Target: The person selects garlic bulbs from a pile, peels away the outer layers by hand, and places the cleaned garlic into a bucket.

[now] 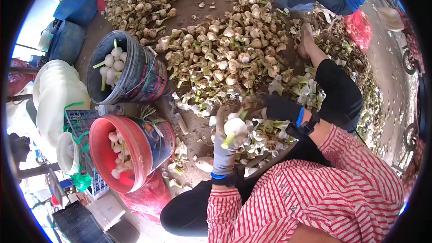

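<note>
Two buckets (135, 69), one held bulb (235, 127)

A peeled garlic bulb (236, 127), smooth and pale with a slight sheen, sits in the grey knitted cloth glove of the left hand (223, 146); at 9 o'clock a red bucket (102, 136) looks like glossy plastic, at 12 o'clock unpeeled bulbs (225, 49) look papery, rough, matt

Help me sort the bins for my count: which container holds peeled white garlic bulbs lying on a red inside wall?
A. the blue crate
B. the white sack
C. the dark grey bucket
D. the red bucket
D: the red bucket, lying tilted near the left hand, shows white bulbs against its red inner wall; the dark grey bucket above it is dark inside.
</note>
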The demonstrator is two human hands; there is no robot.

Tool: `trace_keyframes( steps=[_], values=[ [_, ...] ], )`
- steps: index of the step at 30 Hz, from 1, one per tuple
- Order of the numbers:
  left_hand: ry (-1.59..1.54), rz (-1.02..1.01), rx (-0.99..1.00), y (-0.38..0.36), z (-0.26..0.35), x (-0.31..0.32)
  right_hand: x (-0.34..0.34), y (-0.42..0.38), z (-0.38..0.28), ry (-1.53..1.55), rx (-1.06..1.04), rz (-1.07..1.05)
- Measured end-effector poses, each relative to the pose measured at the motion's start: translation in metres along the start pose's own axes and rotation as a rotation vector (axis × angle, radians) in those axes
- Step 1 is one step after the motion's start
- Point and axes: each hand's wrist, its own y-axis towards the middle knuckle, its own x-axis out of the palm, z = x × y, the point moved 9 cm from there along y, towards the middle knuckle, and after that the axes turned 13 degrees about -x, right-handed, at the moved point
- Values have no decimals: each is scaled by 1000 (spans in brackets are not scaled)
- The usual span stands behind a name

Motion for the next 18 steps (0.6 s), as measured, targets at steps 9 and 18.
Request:
trace_keyframes(
  steps=[9, 18],
  values=[
    [477, 397, 101, -11, 30, 27, -28, 14, -68, 632, -150, 420],
    [1354, 806, 293, -32, 33, -12, -20, 0, -109, 1475, -698, 471]
  ],
)
